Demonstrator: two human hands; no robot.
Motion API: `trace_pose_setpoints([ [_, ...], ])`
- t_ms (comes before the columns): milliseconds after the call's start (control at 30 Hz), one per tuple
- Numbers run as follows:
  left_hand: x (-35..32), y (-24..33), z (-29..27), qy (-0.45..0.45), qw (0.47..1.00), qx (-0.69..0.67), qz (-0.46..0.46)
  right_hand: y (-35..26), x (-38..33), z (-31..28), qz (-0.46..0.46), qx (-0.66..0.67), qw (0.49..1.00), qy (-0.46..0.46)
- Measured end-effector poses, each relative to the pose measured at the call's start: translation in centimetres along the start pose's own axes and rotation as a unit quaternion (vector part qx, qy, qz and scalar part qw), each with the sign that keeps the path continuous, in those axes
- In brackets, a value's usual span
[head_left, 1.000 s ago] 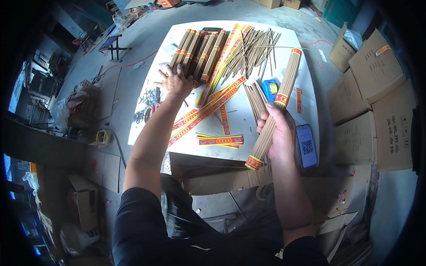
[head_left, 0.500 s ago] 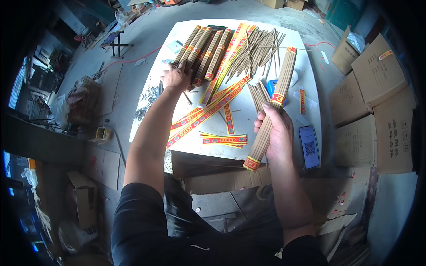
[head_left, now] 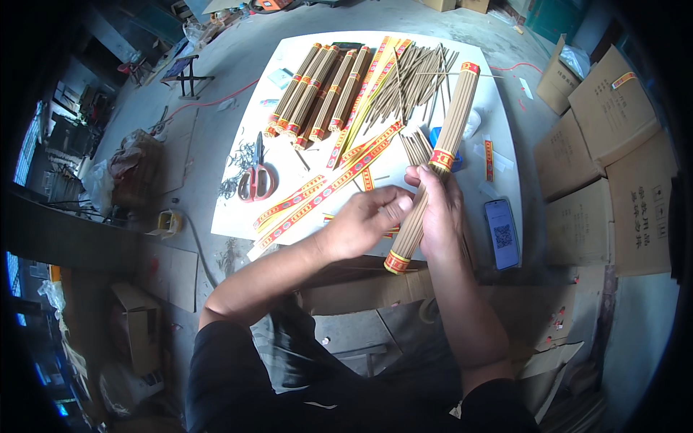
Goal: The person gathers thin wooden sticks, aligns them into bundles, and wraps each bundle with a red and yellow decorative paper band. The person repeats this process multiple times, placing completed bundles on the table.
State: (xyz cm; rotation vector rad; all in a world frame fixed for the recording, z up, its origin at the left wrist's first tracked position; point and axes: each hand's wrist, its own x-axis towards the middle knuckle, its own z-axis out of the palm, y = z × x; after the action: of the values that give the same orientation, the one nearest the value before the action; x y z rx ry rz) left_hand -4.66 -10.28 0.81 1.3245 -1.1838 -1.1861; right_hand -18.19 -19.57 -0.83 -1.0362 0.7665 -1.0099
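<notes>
My right hand (head_left: pixel 442 216) is closed round a long bundle of incense sticks (head_left: pixel 453 130), tilted with its top away from me. Red and yellow paper bands wrap the bundle at its top, middle and lower end. Beside its lower half is my left hand (head_left: pixel 369 220), fingers loosely bent and apart, with nothing seen in it; whether its fingertips touch the sticks is unclear. Several banded bundles (head_left: pixel 312 90) lie side by side at the table's far left. Loose sticks (head_left: pixel 415 83) are heaped to their right, and a smaller group (head_left: pixel 415 146) sits partly behind the held bundle.
Red and yellow paper strips (head_left: pixel 339 184) cross the white table (head_left: pixel 289 162). Red-handled scissors (head_left: pixel 257 180) lie at the left, beside dark scraps (head_left: pixel 232 173). A phone (head_left: pixel 502 234) rests near the right edge. Cardboard boxes (head_left: pixel 613 155) stand on the right.
My left hand has left the far bundles and come back beside the held bundle, uncovering the scissors. My right hand still grips the bundle, shifted slightly left.
</notes>
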Motion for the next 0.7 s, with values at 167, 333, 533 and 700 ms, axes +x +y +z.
trace_pose_setpoints([
  [167,-1.0,-0.8,2.8,0.059,0.993,0.092,0.038,0.4,1.1,0.1,-0.061,-0.041,0.997,-0.029],
  [333,4.9,-3.6,-5.5,0.233,0.893,0.374,0.087,1.0,1.7,-1.0,-0.132,-0.124,0.983,-0.026],
  [533,12.0,-6.0,-17.9,0.331,0.76,0.552,-0.09,-1.2,0.7,-1.1,-0.141,-0.17,0.974,-0.046],
  [700,14.6,-7.4,-18.6,0.3,0.705,0.612,-0.198,-2.0,-0.2,-0.7,-0.162,-0.223,0.959,-0.065],
])
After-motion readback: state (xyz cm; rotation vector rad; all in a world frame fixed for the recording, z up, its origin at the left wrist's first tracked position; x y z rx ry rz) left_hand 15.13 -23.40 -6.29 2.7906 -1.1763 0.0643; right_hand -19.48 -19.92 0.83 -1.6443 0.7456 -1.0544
